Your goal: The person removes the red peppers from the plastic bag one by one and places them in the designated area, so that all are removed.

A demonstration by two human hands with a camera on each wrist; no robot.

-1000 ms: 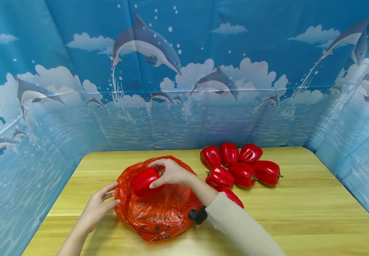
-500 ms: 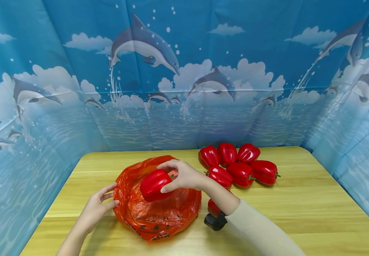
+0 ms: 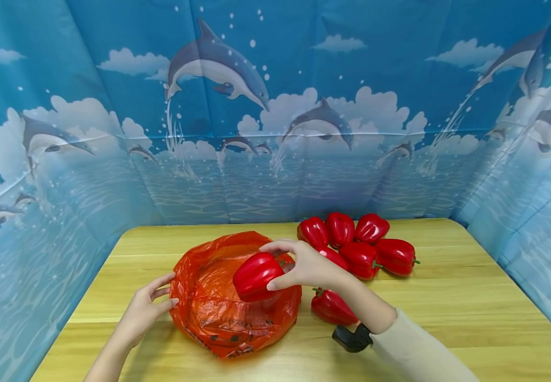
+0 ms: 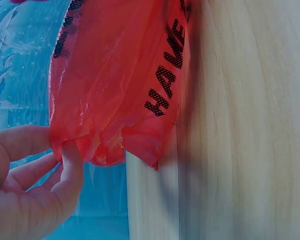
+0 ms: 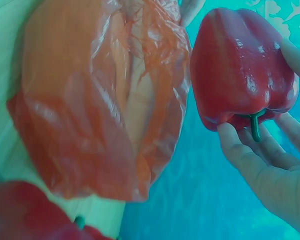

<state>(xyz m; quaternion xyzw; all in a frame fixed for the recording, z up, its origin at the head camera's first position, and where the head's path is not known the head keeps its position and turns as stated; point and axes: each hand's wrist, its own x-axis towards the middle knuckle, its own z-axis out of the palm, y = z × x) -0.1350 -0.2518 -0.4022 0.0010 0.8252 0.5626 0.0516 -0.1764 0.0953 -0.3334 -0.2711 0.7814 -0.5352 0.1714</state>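
Observation:
An orange-red plastic bag point(image 3: 215, 310) stands on the wooden table with its mouth spread wide. At its left rim, the fingertips of my left hand point(image 3: 142, 313) pinch the plastic; the left wrist view shows thumb and finger on the bag edge point(image 4: 117, 95). Over the right part of the mouth, my right hand point(image 3: 309, 268) holds a glossy red bell pepper point(image 3: 254, 277) by its stem end. In the right wrist view the pepper point(image 5: 242, 65) is in the air, apart from the table, its green stem between the fingers. No pepper is visible inside the bag.
Several red bell peppers point(image 3: 360, 260) lie grouped at the back right of the table point(image 3: 452, 307). Another bell pepper point(image 3: 332, 307) lies nearer, below my right forearm. A blue dolphin-print curtain point(image 3: 275, 175) stands behind the table and along both sides.
My right hand has carried the bell pepper rightward across the bag's mouth, from its left side to its right. The left hand stays at the rim.

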